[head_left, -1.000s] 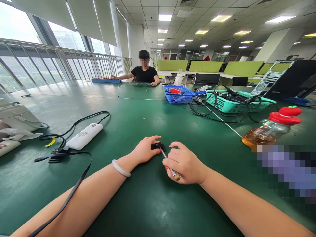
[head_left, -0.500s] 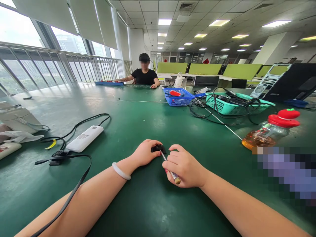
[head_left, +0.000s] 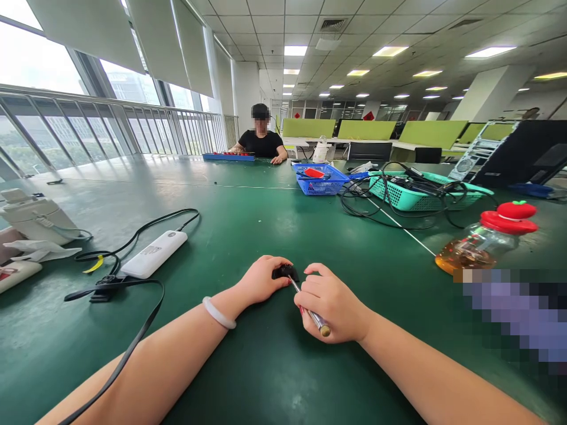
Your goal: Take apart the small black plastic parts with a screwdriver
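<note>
My left hand (head_left: 261, 278) is closed over a small black part (head_left: 284, 272) that rests on the green table (head_left: 266, 212), holding it in place. My right hand (head_left: 330, 302) grips a thin metal screwdriver (head_left: 312, 313) with a brass-coloured end. Its tip points at the black part. A pale bangle (head_left: 218, 313) sits on my left wrist.
A white power bank (head_left: 153, 254) with black cables (head_left: 133, 236) lies to the left. A blue basket (head_left: 319, 178), a teal basket (head_left: 411, 195) of cables and a red-lidded jar (head_left: 487, 242) stand to the right. Another person (head_left: 261, 141) sits at the far edge.
Both hands keep their hold and stay on the black part. The view has shifted slightly, with the hands a little lower in the picture.
</note>
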Motion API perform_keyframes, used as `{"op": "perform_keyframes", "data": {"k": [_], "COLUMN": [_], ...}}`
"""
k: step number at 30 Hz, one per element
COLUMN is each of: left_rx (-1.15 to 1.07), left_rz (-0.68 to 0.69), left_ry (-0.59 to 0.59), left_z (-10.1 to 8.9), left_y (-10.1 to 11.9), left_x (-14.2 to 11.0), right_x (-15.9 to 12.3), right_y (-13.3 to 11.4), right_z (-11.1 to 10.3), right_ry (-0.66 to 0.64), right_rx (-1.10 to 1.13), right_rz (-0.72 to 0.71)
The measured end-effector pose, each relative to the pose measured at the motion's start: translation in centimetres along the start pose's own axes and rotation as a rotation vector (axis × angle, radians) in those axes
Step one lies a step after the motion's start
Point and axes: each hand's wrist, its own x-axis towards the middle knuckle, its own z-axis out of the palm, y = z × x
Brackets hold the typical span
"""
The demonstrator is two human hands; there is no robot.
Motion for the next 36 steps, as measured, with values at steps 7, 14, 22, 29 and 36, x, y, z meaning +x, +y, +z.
{"op": "perform_keyframes", "data": {"k": [7, 14, 22, 29, 36], "left_rx": [0.004, 0.017, 0.037, 0.069, 0.078], "left_rz": [0.010, -0.015, -0.014, -0.003, 0.006], "left_ry": [0.005, -0.003, 0.000, -0.006, -0.008], "left_z": [-0.1, -0.2, 0.0, 0.2, 0.2], "left_y": [0.1, 0.4, 0.2, -0.1, -0.1], "left_x": [-0.1, -0.1, 0.0, 0.1, 0.0], "right_x": [-0.3, -0.2, -0.1, -0.3, -0.2], "right_y": [0.6, 0.7, 0.3, 0.2, -0.1], "right_z": [-0.1, -0.1, -0.1, 0.5, 1.0], "right_ry": [0.045, 0.091, 0.007, 0.059, 0.090], "right_rx": [0.075, 0.275, 0.139, 0.029, -0.024], "right_rz": [0.065, 0.201, 0.080, 0.026, 0.007]}}
